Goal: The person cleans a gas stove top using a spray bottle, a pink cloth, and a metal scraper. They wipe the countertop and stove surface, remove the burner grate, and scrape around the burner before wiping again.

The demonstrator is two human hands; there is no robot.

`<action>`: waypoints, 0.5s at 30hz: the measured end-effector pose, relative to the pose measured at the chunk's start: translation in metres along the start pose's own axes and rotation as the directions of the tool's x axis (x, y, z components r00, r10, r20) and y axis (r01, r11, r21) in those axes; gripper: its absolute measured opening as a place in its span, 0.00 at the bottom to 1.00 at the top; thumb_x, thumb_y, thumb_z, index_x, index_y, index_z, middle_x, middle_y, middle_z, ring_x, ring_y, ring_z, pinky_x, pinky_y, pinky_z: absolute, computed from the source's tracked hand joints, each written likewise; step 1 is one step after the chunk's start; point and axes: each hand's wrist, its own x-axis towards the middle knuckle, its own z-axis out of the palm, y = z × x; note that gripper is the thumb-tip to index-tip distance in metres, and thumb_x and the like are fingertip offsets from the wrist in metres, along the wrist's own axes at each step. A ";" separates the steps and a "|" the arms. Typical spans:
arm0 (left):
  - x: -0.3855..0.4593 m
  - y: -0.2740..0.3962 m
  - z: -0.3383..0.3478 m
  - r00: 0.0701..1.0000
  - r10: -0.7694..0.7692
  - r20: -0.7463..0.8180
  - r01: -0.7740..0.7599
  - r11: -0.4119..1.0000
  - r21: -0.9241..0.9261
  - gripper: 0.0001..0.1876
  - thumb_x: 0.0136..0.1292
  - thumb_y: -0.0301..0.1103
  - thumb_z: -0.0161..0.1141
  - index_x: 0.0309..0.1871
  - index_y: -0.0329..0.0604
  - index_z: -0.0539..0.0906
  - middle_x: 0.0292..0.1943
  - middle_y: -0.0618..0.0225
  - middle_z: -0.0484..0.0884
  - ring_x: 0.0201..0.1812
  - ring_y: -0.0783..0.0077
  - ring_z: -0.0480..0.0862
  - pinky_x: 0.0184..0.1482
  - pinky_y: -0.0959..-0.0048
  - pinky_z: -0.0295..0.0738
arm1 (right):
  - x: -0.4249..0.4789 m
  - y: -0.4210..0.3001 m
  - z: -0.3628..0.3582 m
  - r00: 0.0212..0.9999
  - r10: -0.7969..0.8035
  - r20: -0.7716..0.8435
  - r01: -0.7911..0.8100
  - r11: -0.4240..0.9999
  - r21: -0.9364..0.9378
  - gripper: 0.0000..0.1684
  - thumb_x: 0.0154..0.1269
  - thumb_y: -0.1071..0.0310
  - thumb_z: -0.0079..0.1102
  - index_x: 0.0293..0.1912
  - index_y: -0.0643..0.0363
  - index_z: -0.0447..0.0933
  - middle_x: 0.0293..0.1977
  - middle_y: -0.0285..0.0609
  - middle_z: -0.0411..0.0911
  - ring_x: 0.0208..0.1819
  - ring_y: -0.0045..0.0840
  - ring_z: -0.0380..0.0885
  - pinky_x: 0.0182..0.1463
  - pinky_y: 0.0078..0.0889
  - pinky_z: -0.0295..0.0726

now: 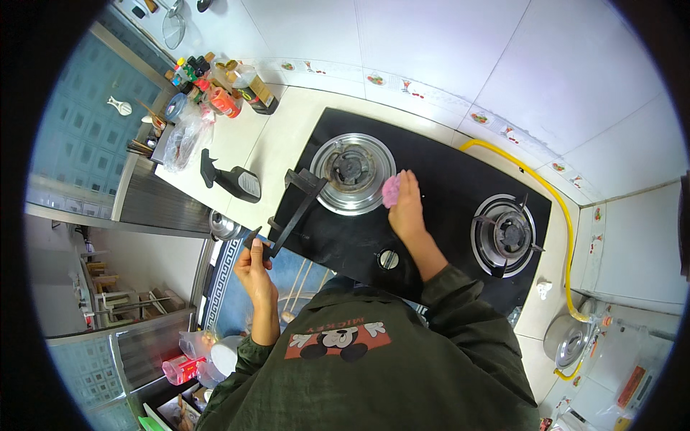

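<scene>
My left hand [259, 272] grips one end of a black metal pan support [298, 215], which is lifted and tilted at the left edge of the black gas hob [345, 235]. A pink cloth or scrubber [391, 190] is under the fingers of my right hand [407, 207], at the right rim of the left burner's steel drip ring [356, 204]. That left burner [352, 168] has no support over it and shows brownish stains. The right burner [511, 233] has its metal prongs in place. A control knob [388, 259] sits near the hob's front edge.
A black spray bottle [237, 182] lies on the counter left of the hob. Sauce bottles [256, 91] and a plastic bag [183, 140] crowd the back left. A yellow gas hose [560, 204] curves along the right, past a lidded steel pot [568, 342]. Tiled wall [431, 48] rises behind.
</scene>
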 end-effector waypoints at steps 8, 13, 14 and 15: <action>-0.003 -0.007 0.000 0.999 -0.033 -0.004 0.033 0.998 0.046 0.13 0.63 0.39 0.59 0.29 0.39 0.82 0.21 0.74 0.77 0.17 0.88 0.63 0.19 0.87 0.54 | -0.041 -0.046 -0.010 0.962 0.034 0.272 -0.021 0.998 -0.052 0.24 0.53 0.77 0.49 0.52 0.74 0.65 0.52 0.55 0.65 0.48 0.43 0.68 0.51 0.39 0.69; -0.002 -0.007 0.002 1.000 -0.019 0.016 0.018 0.999 0.051 0.13 0.63 0.38 0.59 0.28 0.38 0.82 0.21 0.74 0.77 0.17 0.88 0.63 0.19 0.86 0.54 | 0.021 -0.007 0.003 0.989 0.028 0.142 0.008 0.970 -0.243 0.17 0.55 0.75 0.48 0.46 0.70 0.69 0.45 0.49 0.67 0.47 0.40 0.68 0.50 0.37 0.70; -0.002 -0.008 0.003 1.000 -0.012 0.017 0.011 0.999 0.053 0.13 0.63 0.38 0.59 0.28 0.38 0.81 0.21 0.74 0.77 0.17 0.88 0.63 0.19 0.86 0.54 | 0.036 0.000 0.006 0.987 0.061 0.147 -0.028 0.975 -0.220 0.17 0.55 0.75 0.49 0.46 0.68 0.70 0.45 0.48 0.68 0.46 0.40 0.68 0.49 0.37 0.70; -0.002 -0.009 0.002 1.000 -0.009 0.013 0.008 0.999 0.053 0.13 0.63 0.38 0.59 0.28 0.38 0.81 0.20 0.73 0.77 0.17 0.87 0.63 0.19 0.86 0.54 | 0.048 0.006 0.009 0.984 0.090 0.156 -0.058 0.978 -0.198 0.16 0.55 0.75 0.49 0.45 0.67 0.71 0.46 0.47 0.68 0.46 0.40 0.68 0.49 0.37 0.70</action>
